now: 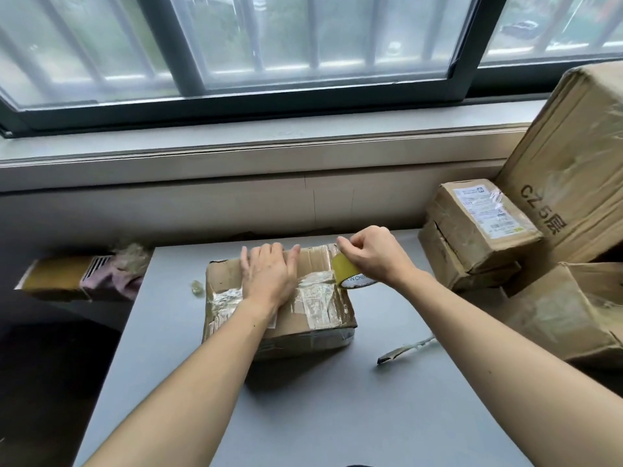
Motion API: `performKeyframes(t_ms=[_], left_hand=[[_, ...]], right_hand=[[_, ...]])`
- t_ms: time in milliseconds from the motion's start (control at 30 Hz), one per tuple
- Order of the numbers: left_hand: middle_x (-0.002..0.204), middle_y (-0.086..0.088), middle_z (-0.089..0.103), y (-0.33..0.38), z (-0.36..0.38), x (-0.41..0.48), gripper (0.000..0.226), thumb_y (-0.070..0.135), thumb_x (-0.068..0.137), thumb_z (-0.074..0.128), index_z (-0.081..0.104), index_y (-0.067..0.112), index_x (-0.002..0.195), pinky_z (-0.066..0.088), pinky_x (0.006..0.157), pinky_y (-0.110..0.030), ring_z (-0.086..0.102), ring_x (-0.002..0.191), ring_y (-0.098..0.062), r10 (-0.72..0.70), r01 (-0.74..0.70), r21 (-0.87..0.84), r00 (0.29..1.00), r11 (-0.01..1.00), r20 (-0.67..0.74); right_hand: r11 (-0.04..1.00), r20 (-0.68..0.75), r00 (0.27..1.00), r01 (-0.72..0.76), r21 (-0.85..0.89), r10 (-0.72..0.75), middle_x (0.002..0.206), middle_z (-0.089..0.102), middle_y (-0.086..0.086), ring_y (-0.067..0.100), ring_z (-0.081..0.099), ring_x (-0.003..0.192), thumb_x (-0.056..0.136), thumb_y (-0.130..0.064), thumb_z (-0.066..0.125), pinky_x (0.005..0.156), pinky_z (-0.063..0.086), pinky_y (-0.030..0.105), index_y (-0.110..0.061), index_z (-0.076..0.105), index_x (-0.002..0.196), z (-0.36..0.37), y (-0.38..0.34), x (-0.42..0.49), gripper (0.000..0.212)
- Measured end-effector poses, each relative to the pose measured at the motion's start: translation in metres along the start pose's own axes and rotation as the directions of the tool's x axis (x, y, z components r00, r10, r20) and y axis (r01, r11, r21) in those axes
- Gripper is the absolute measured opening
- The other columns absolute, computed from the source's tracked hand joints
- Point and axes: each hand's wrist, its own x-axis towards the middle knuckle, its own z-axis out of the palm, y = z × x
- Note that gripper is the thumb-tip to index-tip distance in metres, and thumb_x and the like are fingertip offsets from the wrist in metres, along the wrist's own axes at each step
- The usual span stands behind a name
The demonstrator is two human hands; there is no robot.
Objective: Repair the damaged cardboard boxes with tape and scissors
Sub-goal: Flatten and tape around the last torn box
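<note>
A worn cardboard box [313,298] patched with old clear tape lies on the grey table [303,416], in the middle. My left hand [269,274] lies flat on its top, fingers straight, pressing down near the far edge. My right hand [374,256] grips a roll of yellowish tape [350,274] at the box's far right corner. A shiny strip of tape runs from the roll along the box top toward my left hand. No scissors are in view.
Several cardboard boxes are stacked at the right: a small labelled one [482,220] and a large one marked CZ [573,170]. A torn cardboard strip [401,352] lies right of the box, a tape wad [197,287] left of it. The window sill runs behind.
</note>
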Motion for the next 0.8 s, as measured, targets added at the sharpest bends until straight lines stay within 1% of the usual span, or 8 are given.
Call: performKeyframes(t_ms=[100, 167, 300, 367, 500, 567, 700, 800], left_hand=[[0.113, -0.003, 0.065, 0.033, 0.005, 0.009, 0.047, 0.051, 0.103, 0.029, 0.062, 0.019, 0.109, 0.015, 0.115, -0.043, 0.050, 0.118, -0.025, 0.099, -0.095, -0.065, 0.994, 0.993, 0.053], [0.112, -0.003, 0.067, 0.045, 0.009, 0.015, 0.048, 0.051, 0.103, 0.027, 0.065, 0.022, 0.108, 0.023, 0.105, -0.041, 0.053, 0.114, -0.025, 0.124, -0.114, -0.103, 0.988, 0.988, 0.090], [0.104, -0.001, 0.064, 0.044, 0.014, 0.014, 0.045, 0.052, 0.102, 0.028, 0.062, 0.023, 0.100, 0.025, 0.095, -0.041, 0.051, 0.105, -0.025, 0.103, -0.098, -0.065, 0.991, 0.993, 0.079], [0.096, 0.001, 0.061, 0.042, 0.018, 0.012, 0.045, 0.056, 0.100, 0.025, 0.056, 0.024, 0.092, 0.027, 0.093, -0.041, 0.049, 0.098, -0.024, 0.107, -0.105, -0.046, 0.993, 0.993, 0.056], [0.089, 0.000, 0.057, 0.043, 0.021, 0.012, 0.059, 0.065, 0.091, 0.008, 0.049, 0.022, 0.086, 0.028, 0.089, -0.042, 0.048, 0.092, -0.025, 0.118, -0.118, 0.006, 0.993, 0.993, 0.029], [0.088, 0.000, 0.056, 0.046, 0.022, 0.013, 0.059, 0.067, 0.092, 0.010, 0.049, 0.022, 0.085, 0.028, 0.087, -0.042, 0.048, 0.091, -0.025, 0.120, -0.120, 0.028, 0.993, 0.992, 0.013], [0.088, 0.000, 0.055, 0.042, 0.025, 0.014, 0.050, 0.064, 0.098, 0.027, 0.048, 0.021, 0.085, 0.028, 0.088, -0.041, 0.047, 0.090, -0.025, 0.130, -0.130, 0.031, 0.991, 0.991, 0.012], [0.089, 0.001, 0.053, 0.042, 0.025, 0.014, 0.049, 0.062, 0.099, 0.027, 0.048, 0.021, 0.086, 0.028, 0.089, -0.040, 0.047, 0.091, -0.024, 0.144, -0.144, 0.034, 0.990, 0.989, 0.006]], right_hand=[[0.985, 0.008, 1.000, -0.012, 0.174, 0.010, 0.051, 0.023, 0.002, 0.014, 0.022, 0.050, 0.094, -0.027, 0.059, 0.050, 0.022, 0.033, -0.017, 0.029, 0.048, 0.001, 0.003, -0.001, 0.056], [0.912, 0.009, 0.997, -0.079, 0.404, 0.082, 0.053, 0.022, 0.001, 0.014, 0.021, 0.050, 0.096, -0.024, 0.062, 0.051, 0.018, 0.032, -0.021, 0.029, 0.049, 0.001, 0.007, -0.003, 0.058], [0.495, 0.128, 0.888, -0.361, 0.791, 0.442, 0.062, 0.031, 0.004, 0.017, 0.033, 0.056, 0.084, -0.039, 0.072, 0.053, 0.024, 0.030, -0.012, 0.044, 0.063, 0.015, 0.023, -0.011, 0.045], [0.415, 0.172, 0.862, -0.393, 0.820, 0.476, 0.064, 0.035, 0.006, 0.021, 0.037, 0.060, 0.075, -0.043, 0.073, 0.055, 0.028, 0.031, -0.011, 0.048, 0.068, 0.020, 0.019, -0.011, 0.041], [0.741, 0.054, 0.946, -0.285, 0.608, 0.319, 0.056, 0.019, 0.001, 0.017, 0.019, 0.052, 0.091, -0.029, 0.067, 0.051, 0.015, 0.031, -0.021, 0.028, 0.052, -0.001, 0.015, 0.005, 0.055], [0.857, 0.013, 0.964, -0.243, 0.454, 0.266, 0.052, 0.017, 0.000, 0.016, 0.016, 0.050, 0.092, -0.023, 0.061, 0.046, 0.015, 0.030, -0.021, 0.025, 0.047, -0.011, 0.018, 0.008, 0.058], [0.917, -0.006, 0.958, -0.274, 0.289, 0.288, 0.048, 0.013, -0.007, 0.012, 0.014, 0.045, 0.088, -0.019, 0.057, 0.046, 0.015, 0.030, -0.020, 0.021, 0.045, -0.002, 0.047, 0.004, 0.056], [0.944, 0.011, 0.955, -0.296, 0.143, 0.298, 0.052, 0.012, -0.005, 0.014, 0.016, 0.047, 0.086, -0.029, 0.051, 0.047, 0.019, 0.032, -0.017, 0.020, 0.049, 0.008, 0.070, -0.002, 0.049]])
